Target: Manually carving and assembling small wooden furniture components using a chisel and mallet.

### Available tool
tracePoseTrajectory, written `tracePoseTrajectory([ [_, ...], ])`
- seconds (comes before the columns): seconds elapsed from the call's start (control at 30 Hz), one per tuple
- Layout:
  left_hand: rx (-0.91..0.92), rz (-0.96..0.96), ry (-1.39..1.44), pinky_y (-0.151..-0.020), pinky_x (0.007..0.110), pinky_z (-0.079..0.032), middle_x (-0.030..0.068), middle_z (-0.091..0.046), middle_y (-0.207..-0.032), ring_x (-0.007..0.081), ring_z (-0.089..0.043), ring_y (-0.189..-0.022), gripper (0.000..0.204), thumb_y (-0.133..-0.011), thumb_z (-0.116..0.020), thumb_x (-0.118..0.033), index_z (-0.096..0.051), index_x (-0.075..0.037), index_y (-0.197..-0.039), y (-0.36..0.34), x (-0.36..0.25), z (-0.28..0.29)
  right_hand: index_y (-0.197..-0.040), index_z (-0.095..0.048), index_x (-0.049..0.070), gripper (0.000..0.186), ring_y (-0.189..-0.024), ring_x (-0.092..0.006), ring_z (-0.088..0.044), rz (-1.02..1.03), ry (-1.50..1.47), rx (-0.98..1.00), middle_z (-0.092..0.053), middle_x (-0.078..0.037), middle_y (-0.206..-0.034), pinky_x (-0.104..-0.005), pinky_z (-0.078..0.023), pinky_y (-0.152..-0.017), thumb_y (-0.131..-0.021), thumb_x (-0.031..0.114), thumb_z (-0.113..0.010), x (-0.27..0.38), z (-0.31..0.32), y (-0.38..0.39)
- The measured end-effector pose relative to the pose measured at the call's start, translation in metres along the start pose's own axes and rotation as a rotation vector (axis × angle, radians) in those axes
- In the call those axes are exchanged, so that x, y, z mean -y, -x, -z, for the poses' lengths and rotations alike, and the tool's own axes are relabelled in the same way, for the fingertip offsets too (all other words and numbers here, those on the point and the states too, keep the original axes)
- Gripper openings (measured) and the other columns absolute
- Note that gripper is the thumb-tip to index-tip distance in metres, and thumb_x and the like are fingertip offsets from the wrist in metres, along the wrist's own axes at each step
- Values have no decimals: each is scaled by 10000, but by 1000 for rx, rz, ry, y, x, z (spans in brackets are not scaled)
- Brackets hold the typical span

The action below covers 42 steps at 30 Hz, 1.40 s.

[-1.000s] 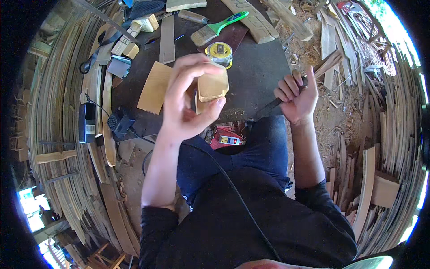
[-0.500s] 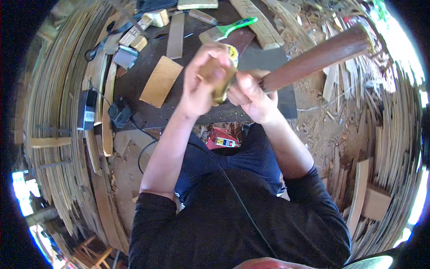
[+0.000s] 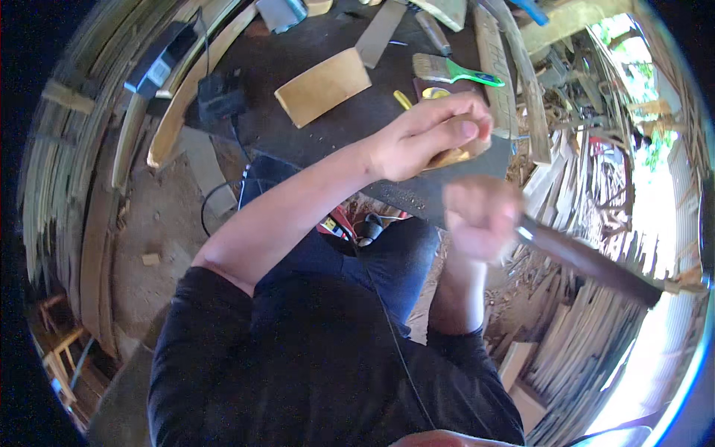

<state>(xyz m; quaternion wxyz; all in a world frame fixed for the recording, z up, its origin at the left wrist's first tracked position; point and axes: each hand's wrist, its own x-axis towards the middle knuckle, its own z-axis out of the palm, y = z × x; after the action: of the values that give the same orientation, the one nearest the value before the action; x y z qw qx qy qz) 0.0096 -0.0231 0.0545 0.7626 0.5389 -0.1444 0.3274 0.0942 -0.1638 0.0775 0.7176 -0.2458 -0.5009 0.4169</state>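
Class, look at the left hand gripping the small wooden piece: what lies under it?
Under the left hand and wooden piece lies a dark mat sprinkled with sawdust. The hand hides the mat directly beneath it.

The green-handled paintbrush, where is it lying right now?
In the head view the green-handled paintbrush lies on the dark work surface toward the upper right, just beyond the left hand and right of a flat tan wooden piece.
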Motion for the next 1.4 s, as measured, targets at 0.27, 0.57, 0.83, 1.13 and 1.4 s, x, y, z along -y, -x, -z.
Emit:
tracePoseTrajectory([
  [0.27,49,11,78,-857,283,-436,33,-598,-994,115,-540,-951,221,-1007,-502,-233,-592,-35,-1050,-7,5,2,-662,-345,170,443,-400,-82,-199,47,374,-157,-254,71,-500,-283,-155,-417,-1032,312,-544,-24,-24,3],
  [0.57,54,-3,99,-802,288,-448,36,-596,-932,111,-541,-864,207,-965,-499,-191,-601,-13,-998,-12,5,-1,-701,-386,138,413,-411,-90,-231,415,552,-38,-266,50,-508,-294,-188,-415,-1042,332,-516,13,-53,-3],
  [0.83,71,19,95,-756,336,-484,74,-579,-903,167,-564,-813,228,-913,-489,-187,-594,12,-951,-16,-5,-1,-693,-424,88,439,-417,-141,-406,308,404,52,-425,3,-530,-298,-346,-374,-1008,355,-575,18,-48,2],
  [1.13,109,91,181,-686,320,-539,85,-642,-875,160,-628,-755,283,-912,-457,-181,-668,1,-960,-20,-2,10,-699,-443,81,444,-433,-171,-447,193,569,-36,-460,-24,-546,-326,-428,-391,-1011,360,-592,-23,-26,15],
  [1.4,114,133,111,-674,327,-546,99,-649,-827,181,-651,-711,320,-914,-435,-188,-673,10,-997,-18,-12,11,-743,-456,41,349,-450,-172,-499,387,789,10,-477,-29,-536,-340,-434,-392,-999,239,-587,-32,-27,13],
])
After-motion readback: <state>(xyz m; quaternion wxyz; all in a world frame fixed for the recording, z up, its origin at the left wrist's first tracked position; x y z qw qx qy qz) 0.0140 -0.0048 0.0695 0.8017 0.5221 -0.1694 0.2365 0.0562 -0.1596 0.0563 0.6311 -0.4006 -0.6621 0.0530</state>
